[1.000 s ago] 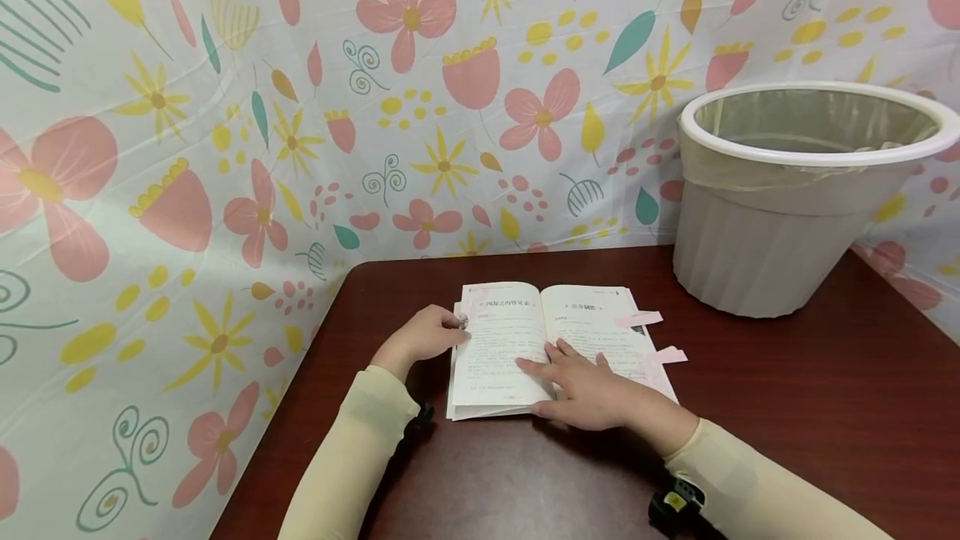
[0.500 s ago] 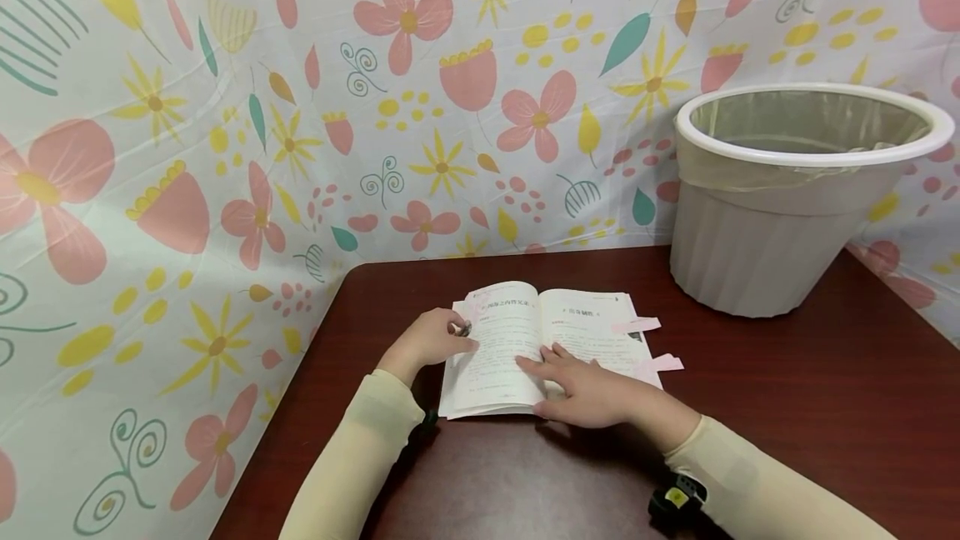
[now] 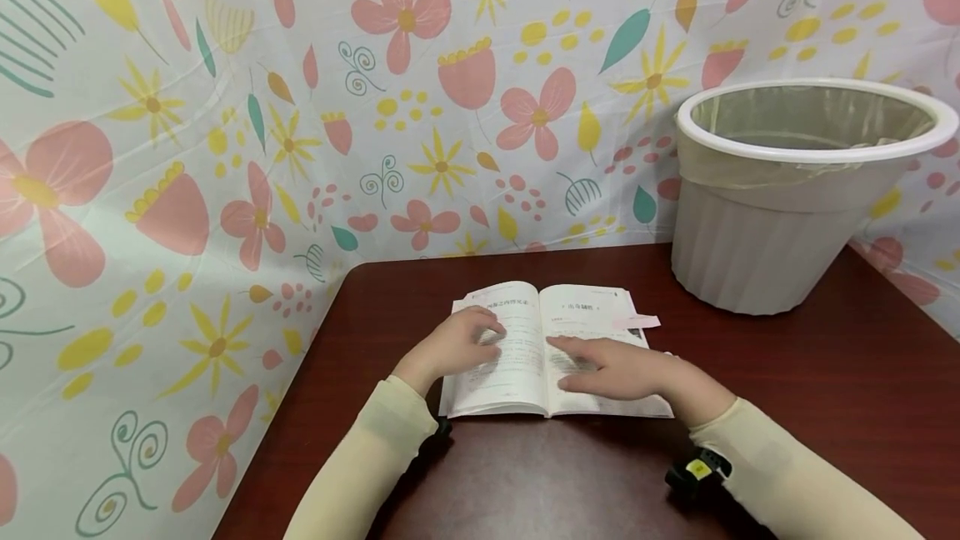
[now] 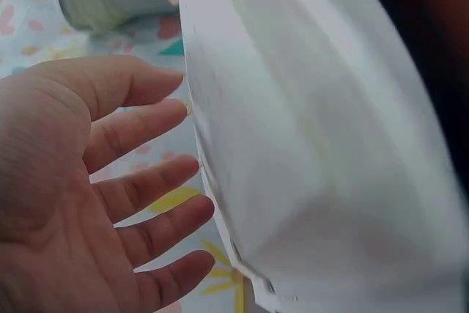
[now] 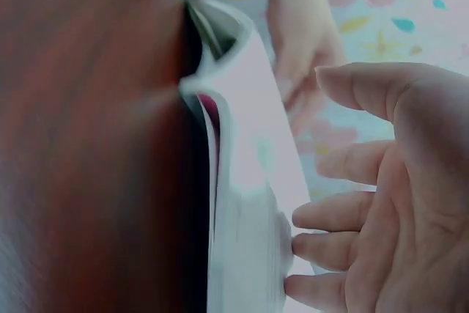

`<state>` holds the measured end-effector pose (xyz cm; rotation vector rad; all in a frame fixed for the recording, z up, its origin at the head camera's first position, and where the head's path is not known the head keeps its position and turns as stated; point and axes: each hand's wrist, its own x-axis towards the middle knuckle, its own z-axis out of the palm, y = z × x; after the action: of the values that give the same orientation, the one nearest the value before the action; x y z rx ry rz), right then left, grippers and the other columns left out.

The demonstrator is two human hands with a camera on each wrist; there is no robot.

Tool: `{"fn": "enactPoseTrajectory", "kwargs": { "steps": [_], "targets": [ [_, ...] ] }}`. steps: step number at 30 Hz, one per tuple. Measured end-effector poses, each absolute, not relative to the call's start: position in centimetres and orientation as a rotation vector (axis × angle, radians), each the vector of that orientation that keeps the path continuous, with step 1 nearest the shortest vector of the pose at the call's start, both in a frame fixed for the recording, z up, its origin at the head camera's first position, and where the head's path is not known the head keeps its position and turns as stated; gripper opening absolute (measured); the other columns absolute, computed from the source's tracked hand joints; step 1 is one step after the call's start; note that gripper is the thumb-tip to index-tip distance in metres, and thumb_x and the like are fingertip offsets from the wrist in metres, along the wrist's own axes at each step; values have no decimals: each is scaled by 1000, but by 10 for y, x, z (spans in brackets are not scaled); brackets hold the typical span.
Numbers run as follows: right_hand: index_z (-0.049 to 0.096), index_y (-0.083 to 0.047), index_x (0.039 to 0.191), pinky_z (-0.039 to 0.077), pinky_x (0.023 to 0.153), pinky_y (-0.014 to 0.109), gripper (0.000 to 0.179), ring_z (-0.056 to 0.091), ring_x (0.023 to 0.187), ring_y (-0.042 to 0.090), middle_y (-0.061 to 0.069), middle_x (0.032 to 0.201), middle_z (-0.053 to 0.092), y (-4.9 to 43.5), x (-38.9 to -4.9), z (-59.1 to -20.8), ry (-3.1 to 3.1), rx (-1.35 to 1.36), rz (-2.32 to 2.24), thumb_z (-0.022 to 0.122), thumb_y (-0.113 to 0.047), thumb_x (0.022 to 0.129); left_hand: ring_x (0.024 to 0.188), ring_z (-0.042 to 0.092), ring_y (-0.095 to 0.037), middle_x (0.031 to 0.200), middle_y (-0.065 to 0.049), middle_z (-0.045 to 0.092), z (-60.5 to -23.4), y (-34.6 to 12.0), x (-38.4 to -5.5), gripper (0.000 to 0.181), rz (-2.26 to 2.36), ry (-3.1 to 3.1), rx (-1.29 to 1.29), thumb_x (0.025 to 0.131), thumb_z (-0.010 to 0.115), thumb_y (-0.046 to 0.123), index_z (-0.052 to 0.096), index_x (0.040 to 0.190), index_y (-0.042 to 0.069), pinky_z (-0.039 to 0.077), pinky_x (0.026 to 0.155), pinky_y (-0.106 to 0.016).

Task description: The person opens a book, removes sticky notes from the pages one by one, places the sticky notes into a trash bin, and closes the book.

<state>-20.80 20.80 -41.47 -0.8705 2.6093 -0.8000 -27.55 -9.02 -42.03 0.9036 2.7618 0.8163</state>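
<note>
An open book (image 3: 521, 394) with printed pages lies on the dark red-brown table. My left hand (image 3: 459, 342) is over its left page, and in the left wrist view the fingers (image 4: 172, 177) are spread and loosely bent, tips right at the paper with nothing between them. Over the right page is my right hand (image 3: 626, 369), its index finger and thumb extended toward the middle fold. The right wrist view shows that hand's fingertips (image 5: 308, 284) at the page surface, fingers apart and relaxed. A pink paper tab (image 3: 637, 322) sticks out from the book's right edge.
A grey waste bin (image 3: 757, 248) with a white rim and a clear liner stands at the back right of the table (image 3: 510, 482). Behind everything hangs a flower-patterned cloth (image 3: 420, 98). Both forearms wear cream sleeves and black wrist bands.
My left hand has moved right from the book's left edge onto the left page. My right hand has shifted right, off the fold, onto the right page. The lower pink tab is now mostly hidden.
</note>
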Motion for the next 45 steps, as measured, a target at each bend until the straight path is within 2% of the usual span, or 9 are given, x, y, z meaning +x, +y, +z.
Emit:
{"fn": "enactPoseTrajectory", "kwargs": {
  "steps": [7,14,19,26,31,34,36,40,45],
  "targets": [
    [39,-7,158,43,113,55,77,49,144,36,17,156,50,233,-220,-410,2661,-775,-766,59,-54,101,142,50,-26,148,-7,58,-418,-75,-264,30,680,2742,985,91,75,28,76,120,18,40,118,-42],
    [39,-7,158,41,115,56,78,45,146,37,18,158,47,246,-229,-414,2669,-705,-763,59,-55,100,138,52,-28,148,0,58,-413,-64,-255,33,583,2776,999,90,75,36,75,121,26,32,113,-68],
    [40,-8,158,40,115,59,78,45,146,41,20,157,47,252,-235,-416,2697,-654,-756,60,-56,100,138,52,-24,148,3,58,-410,-57,-253,34,525,2787,970,93,72,42,73,124,29,32,109,-74],
    [42,-8,157,38,115,61,76,44,146,43,23,156,47,260,-240,-418,2708,-627,-801,61,-54,100,129,56,-22,137,6,63,-403,-40,-260,35,408,2767,1021,95,68,47,73,124,28,49,103,-45],
    [43,-4,156,38,114,61,74,44,145,44,25,155,49,270,-244,-419,2719,-647,-811,60,-50,101,125,60,-17,134,4,66,-387,-19,-272,37,293,2698,953,98,65,49,73,124,23,50,104,-38],
    [42,-2,155,38,114,62,73,45,145,44,26,155,49,276,-246,-419,2707,-649,-829,59,-49,102,107,63,-10,124,7,68,-378,-5,-282,34,271,2654,889,99,64,50,74,116,22,52,92,-32],
    [42,-1,155,39,114,62,74,44,145,45,26,155,48,279,-248,-419,2698,-645,-843,59,-49,102,89,61,-9,106,8,69,-374,4,-288,31,271,2629,849,99,63,51,73,104,22,51,81,-30],
    [42,1,154,39,114,62,73,43,145,45,26,155,48,285,-251,-422,2685,-629,-871,59,-48,103,64,48,-10,72,8,53,-371,22,-303,37,280,2587,808,100,62,50,65,81,19,44,64,-29],
    [45,4,152,41,112,60,70,45,144,45,25,152,51,292,-254,-425,2693,-616,-893,59,-45,103,73,61,-18,75,2,61,-368,44,-320,36,349,2510,784,101,60,49,72,96,15,53,67,-35]
  ]
}}
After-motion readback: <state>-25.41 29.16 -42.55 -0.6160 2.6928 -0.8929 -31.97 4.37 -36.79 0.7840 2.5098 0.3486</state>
